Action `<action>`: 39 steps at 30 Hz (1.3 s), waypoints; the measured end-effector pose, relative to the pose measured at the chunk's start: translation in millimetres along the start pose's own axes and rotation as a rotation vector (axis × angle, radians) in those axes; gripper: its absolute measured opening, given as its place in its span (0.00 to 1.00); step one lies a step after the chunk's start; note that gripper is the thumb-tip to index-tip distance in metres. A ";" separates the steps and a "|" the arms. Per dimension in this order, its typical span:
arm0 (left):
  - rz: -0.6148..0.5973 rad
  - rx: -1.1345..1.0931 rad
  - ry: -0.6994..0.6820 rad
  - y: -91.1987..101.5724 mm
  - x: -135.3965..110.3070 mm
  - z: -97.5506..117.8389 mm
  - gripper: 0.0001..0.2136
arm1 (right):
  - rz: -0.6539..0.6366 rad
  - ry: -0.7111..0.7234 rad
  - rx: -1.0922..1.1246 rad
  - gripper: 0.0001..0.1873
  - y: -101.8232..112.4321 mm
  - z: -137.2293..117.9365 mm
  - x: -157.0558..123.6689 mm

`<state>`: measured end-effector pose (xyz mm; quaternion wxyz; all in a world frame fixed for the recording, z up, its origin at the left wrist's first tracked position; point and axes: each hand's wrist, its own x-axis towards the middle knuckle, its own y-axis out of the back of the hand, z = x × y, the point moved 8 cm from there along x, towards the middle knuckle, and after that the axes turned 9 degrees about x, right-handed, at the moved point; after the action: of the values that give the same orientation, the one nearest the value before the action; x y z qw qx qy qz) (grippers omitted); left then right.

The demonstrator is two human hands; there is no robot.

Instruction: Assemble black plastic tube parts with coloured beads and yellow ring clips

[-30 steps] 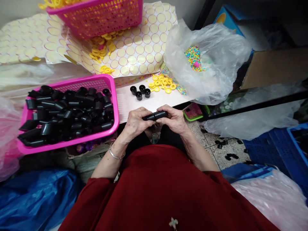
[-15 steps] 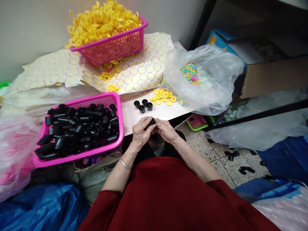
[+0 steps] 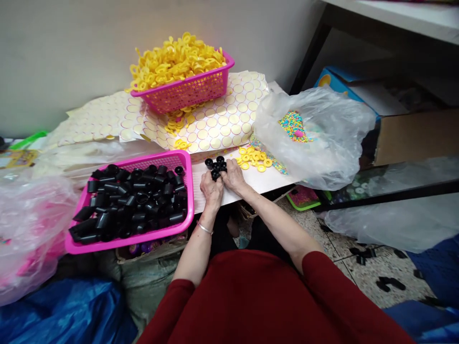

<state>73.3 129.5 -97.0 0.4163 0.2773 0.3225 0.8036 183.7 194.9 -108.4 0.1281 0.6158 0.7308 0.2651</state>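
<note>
Head view: black pieces [image 3: 216,166] cluster between left hand [image 3: 212,191] and right hand [image 3: 234,177], grips unclear.

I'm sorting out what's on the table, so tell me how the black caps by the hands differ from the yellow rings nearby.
Shape: the black caps look like short, deep cups; the yellow rings are low hoops.
Placement: the caps are bunched at the fingers of the left hand and right hand; the rings lie loosely spread beyond the right hand.
Number: there are fewer caps than rings.
Both are small, round and on the white table.
</note>
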 end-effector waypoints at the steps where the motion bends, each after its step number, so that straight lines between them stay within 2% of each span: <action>1: 0.001 -0.009 0.010 -1.6 7.0 1.1 0.11 | 0.001 -0.012 -0.001 0.13 -2.0 -1.5 7.3; 3: 0.040 -0.044 0.036 -1.5 16.2 0.5 0.18 | 0.029 -0.029 0.028 0.16 -1.2 -3.1 18.6; 5: 0.106 -0.092 0.065 2.4 15.3 -2.7 0.28 | 0.084 -0.006 0.107 0.19 5.7 -5.3 20.1; 8: 0.146 -0.244 0.127 8.8 -3.6 -10.5 0.31 | 0.145 0.082 0.296 0.12 21.0 -11.8 -2.6; 10: 0.076 -0.437 0.192 8.4 -20.6 -15.4 0.29 | 0.080 0.122 0.454 0.09 24.4 -18.3 -29.0; 12: -0.027 -0.655 0.230 7.0 -34.5 -14.6 0.30 | -0.057 0.144 0.596 0.12 21.3 -27.7 -56.9; 14: -0.117 -0.831 0.203 8.1 -42.4 -6.5 0.32 | -0.159 0.163 0.676 0.15 19.8 -37.7 -80.2; 16: -0.199 -0.928 0.148 9.1 -46.7 5.1 0.33 | -0.177 0.171 0.703 0.16 23.8 -44.1 -94.2; 18: -0.268 -0.934 0.107 9.6 -51.7 15.5 0.35 | -0.138 0.170 0.712 0.14 32.4 -46.9 -100.2; 21: -0.246 -0.726 0.057 24.6 -60.3 22.7 0.35 | -0.068 0.141 0.739 0.15 45.4 -45.4 -103.5; 23: -0.146 -0.479 -0.050 52.1 -62.9 27.2 0.28 | -0.041 0.097 0.771 0.16 50.1 -40.5 -105.9; 26: 0.028 -0.035 -0.251 105.1 -56.7 32.7 0.13 | -0.040 0.038 0.833 0.17 50.4 -32.8 -111.3; 28: 0.017 0.309 -0.264 126.5 -41.5 22.9 0.09 | -0.047 0.029 0.873 0.17 49.5 -30.3 -114.8; 30: -0.135 0.575 -0.227 130.7 -22.3 3.5 0.11 | -0.039 0.044 0.905 0.16 50.4 -30.2 -117.3; 32: -0.340 0.702 -0.244 121.7 -9.4 -12.8 0.14 | -0.025 0.067 0.928 0.16 52.6 -31.7 -118.9; 34: -0.474 0.769 -0.280 111.0 -3.0 -22.1 0.16 | -0.013 0.084 0.935 0.16 55.5 -33.4 -119.8; 36: -0.503 0.819 -0.283 105.3 0.8 -26.3 0.16 | -0.004 0.092 0.923 0.15 58.4 -34.5 -120.7; 39: -0.466 0.864 -0.286 104.1 2.3 -25.5 0.16 | 0.009 0.091 0.909 0.15 62.0 -33.0 -122.3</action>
<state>2.9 77.7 -34.8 0.4716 0.4521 0.6184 0.4366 243.8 75.2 -64.4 -0.1884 0.6003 0.7753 -0.0553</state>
